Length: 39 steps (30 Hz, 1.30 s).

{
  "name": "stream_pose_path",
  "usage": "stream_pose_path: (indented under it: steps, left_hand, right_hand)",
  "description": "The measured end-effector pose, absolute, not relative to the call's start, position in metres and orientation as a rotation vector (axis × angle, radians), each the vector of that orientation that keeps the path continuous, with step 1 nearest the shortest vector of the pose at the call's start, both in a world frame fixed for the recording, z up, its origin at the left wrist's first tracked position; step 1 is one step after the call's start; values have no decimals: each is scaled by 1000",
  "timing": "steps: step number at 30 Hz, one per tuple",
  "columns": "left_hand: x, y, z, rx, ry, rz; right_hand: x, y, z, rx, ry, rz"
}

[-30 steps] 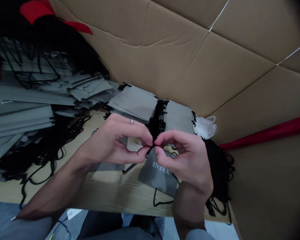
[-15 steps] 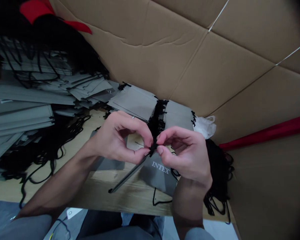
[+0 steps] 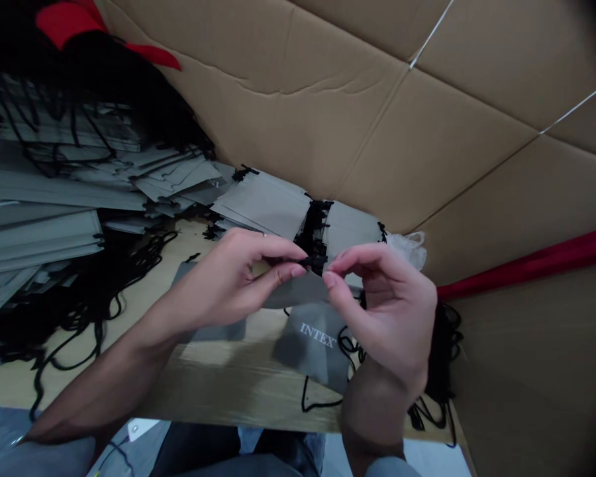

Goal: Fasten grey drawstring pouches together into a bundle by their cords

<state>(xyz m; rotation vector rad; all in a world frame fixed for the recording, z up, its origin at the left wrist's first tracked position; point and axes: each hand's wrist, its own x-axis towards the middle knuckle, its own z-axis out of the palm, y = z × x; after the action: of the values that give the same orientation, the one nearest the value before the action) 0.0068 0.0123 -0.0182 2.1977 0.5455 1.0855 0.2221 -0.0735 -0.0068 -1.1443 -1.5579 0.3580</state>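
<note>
Far left, a heap of grey pouches (image 3: pixel 40 238) piles up, red cloth (image 3: pixel 72 23) beyond it, loose black cords (image 3: pixel 87 308) trailing over the near side of the table (image 3: pixel 218 391). Moving right, here's the left hand (image 3: pixel 238 281), thumb and forefinger clamped together on the corded edge of a pouch (image 3: pixel 298 293)! That pouch hangs between the two hands, above the table, with a bunch of black cord (image 3: pixel 314 262) poking right from the fingertips. Far side, a stack of pouches (image 3: pixel 265 205) lies against the cardboard wall (image 3: pixel 298 59), a second stack (image 3: pixel 352 222) just to its right. Near side, below the hands, a pouch marked INTEX (image 3: pixel 310 348) lies flat. And the right hand (image 3: pixel 387 301): thumb and forefinger tips nearly meet, just beside that cord; I cannot tell whether they pinch anything. Right of it, a clear plastic bag (image 3: pixel 411 249), then a dark red strip (image 3: pixel 526 265).
</note>
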Motion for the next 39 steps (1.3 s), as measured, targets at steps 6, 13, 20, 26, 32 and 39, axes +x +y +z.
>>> stream_pose_path:
  steps: [6, 13, 20, 26, 32, 39]
  left_hand:
    - [6, 9, -18, 2246, 501, 1200]
    - [3, 5, -19, 2348, 496, 1230]
    - [2, 1, -16, 2428, 557, 1224]
    - [-1, -1, -12, 2487, 539, 1179]
    - [-3, -2, -11, 2532, 547, 1157]
    - [-2, 1, -14, 2555, 531, 1185]
  right_hand:
    - [230, -68, -7, -1058, -1579, 558]
    - [223, -67, -9, -1000, -1539, 639]
    - [221, -67, -9, -1061, -1512, 573]
    - [221, -70, -7, -1105, -1511, 534]
    - [222, -70, -8, -1111, -1514, 529]
    - [228, -68, -10, -1001, -1642, 605]
